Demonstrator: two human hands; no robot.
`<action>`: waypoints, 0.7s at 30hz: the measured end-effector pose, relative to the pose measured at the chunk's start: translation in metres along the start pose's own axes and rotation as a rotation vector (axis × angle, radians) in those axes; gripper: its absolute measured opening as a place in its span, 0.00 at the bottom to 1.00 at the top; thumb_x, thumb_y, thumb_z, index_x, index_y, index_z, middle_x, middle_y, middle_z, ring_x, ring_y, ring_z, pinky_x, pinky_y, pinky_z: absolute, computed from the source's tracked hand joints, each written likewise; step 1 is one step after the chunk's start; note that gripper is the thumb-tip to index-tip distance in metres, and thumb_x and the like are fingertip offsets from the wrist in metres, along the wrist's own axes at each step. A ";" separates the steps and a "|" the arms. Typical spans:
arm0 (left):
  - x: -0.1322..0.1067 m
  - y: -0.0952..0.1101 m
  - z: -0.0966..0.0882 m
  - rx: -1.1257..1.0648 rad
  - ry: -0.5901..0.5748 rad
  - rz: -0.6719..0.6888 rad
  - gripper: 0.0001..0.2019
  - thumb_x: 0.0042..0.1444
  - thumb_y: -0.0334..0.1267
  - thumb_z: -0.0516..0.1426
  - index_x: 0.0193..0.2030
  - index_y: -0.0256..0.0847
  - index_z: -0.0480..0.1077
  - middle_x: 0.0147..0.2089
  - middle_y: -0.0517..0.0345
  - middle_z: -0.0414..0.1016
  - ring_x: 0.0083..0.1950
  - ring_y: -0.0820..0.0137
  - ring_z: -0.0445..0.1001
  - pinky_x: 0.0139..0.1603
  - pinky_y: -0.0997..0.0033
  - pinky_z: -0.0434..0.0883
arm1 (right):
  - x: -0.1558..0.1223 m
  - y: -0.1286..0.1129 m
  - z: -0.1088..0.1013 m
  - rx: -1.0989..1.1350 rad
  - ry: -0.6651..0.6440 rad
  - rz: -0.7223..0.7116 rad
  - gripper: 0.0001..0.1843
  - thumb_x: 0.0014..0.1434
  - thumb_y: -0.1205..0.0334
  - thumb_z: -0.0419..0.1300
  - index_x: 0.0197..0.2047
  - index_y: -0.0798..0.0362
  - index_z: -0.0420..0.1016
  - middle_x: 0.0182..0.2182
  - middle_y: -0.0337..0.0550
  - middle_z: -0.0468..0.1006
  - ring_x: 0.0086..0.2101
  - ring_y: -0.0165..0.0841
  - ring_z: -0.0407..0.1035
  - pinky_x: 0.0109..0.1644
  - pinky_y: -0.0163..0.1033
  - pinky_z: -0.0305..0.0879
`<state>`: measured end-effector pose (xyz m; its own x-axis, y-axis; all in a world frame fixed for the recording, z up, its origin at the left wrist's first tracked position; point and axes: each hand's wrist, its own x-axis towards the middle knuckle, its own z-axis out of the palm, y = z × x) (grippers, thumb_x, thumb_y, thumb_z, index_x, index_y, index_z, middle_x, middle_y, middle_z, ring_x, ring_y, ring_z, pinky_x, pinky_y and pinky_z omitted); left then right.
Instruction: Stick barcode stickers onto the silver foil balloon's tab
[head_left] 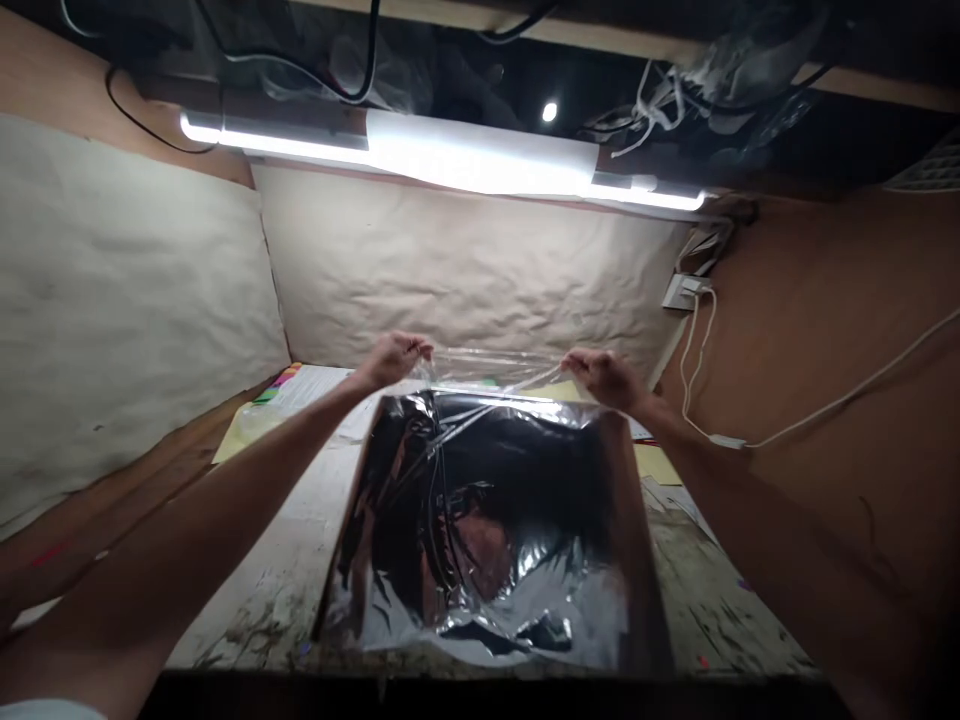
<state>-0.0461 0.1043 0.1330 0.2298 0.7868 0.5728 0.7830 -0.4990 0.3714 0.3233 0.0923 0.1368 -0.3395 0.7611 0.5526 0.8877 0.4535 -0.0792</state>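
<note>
Left hand (394,360) and right hand (604,379), fingers pinched shut, stretch clear plastic film (495,366) taut, clear of a crinkled shiny silver foil sheet (480,530)

A fluorescent tube light (450,150) glows above crumpled cream paper (465,260) — white cable (847,395) trailing rightward.

Printed paper (319,392) partly hidden behind reflective foil sheet (480,530); text too small to read.

Both bare forearms (187,510) reach up from the lower corners and slant inward, the left hand (394,360) and right hand (604,380) raised level, well apart, each with fingers pinched closed and wrist slightly bent
</note>
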 end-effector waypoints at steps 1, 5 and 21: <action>-0.012 -0.011 0.019 0.010 -0.045 -0.029 0.17 0.60 0.42 0.50 0.32 0.36 0.76 0.25 0.59 0.74 0.25 0.72 0.69 0.29 0.76 0.63 | -0.009 0.004 0.023 0.005 -0.044 0.023 0.17 0.63 0.52 0.51 0.37 0.51 0.77 0.31 0.45 0.81 0.32 0.36 0.72 0.32 0.34 0.56; -0.058 -0.037 0.064 0.076 -0.155 -0.149 0.11 0.59 0.38 0.52 0.38 0.38 0.75 0.26 0.55 0.76 0.28 0.67 0.74 0.33 0.72 0.67 | -0.041 0.024 0.085 0.037 -0.151 0.128 0.16 0.62 0.54 0.52 0.31 0.50 0.78 0.27 0.42 0.81 0.29 0.35 0.73 0.31 0.34 0.58; -0.175 -0.018 0.109 0.156 -0.642 0.194 0.31 0.64 0.59 0.42 0.71 0.55 0.42 0.74 0.53 0.37 0.72 0.53 0.41 0.68 0.46 0.47 | -0.205 0.013 0.086 0.227 -0.399 0.017 0.26 0.65 0.52 0.52 0.64 0.48 0.64 0.65 0.49 0.60 0.63 0.45 0.53 0.65 0.55 0.52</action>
<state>-0.0370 0.0154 -0.0538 0.6333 0.7720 0.0541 0.7562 -0.6322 0.1689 0.3775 -0.0185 -0.0488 -0.4583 0.8681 0.1905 0.8187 0.4958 -0.2897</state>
